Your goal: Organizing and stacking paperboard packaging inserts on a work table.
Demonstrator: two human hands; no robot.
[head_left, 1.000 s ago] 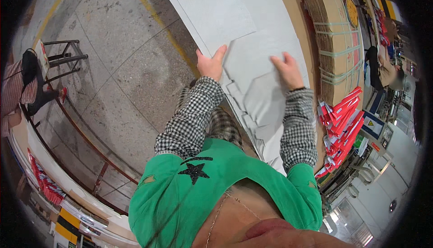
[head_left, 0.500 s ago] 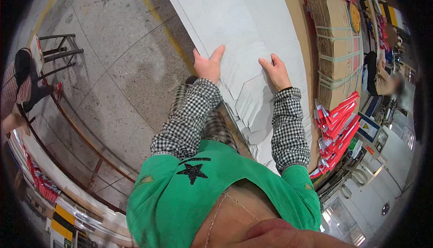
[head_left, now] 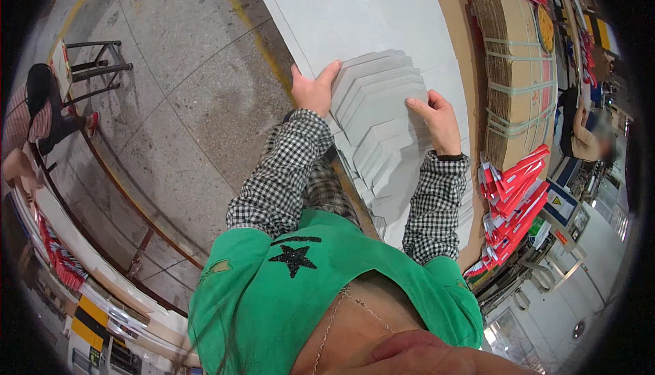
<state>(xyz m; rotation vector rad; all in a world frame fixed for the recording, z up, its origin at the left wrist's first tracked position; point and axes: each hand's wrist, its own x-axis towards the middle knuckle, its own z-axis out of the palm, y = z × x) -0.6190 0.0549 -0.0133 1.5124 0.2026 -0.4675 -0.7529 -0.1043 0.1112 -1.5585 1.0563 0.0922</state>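
Observation:
Thin grey card sheets (head_left: 382, 95) with angled corners lie fanned in overlapping steps on a long white stack of board (head_left: 361, 13). My left hand (head_left: 316, 90) is closed at their left edge, thumb along the sheets, its other fingers partly hidden. Opposite it, my right hand (head_left: 440, 122) grips their right edge, thumb on top and the fingers curled out of sight. More stepped sheets (head_left: 385, 150) run from between my hands back toward my body.
A strapped bundle of brown cardboard (head_left: 515, 75) stands right of the board, with red-and-white folded pieces (head_left: 508, 191) nearer me. Left are a dark metal stool (head_left: 99, 68) and a seated person (head_left: 41, 112). Another person (head_left: 587, 129) is at far right.
More grey sheets now show fanned between my hands, reaching farther away over the white board. My right hand has shifted slightly right and nearer me; my left hand has barely moved.

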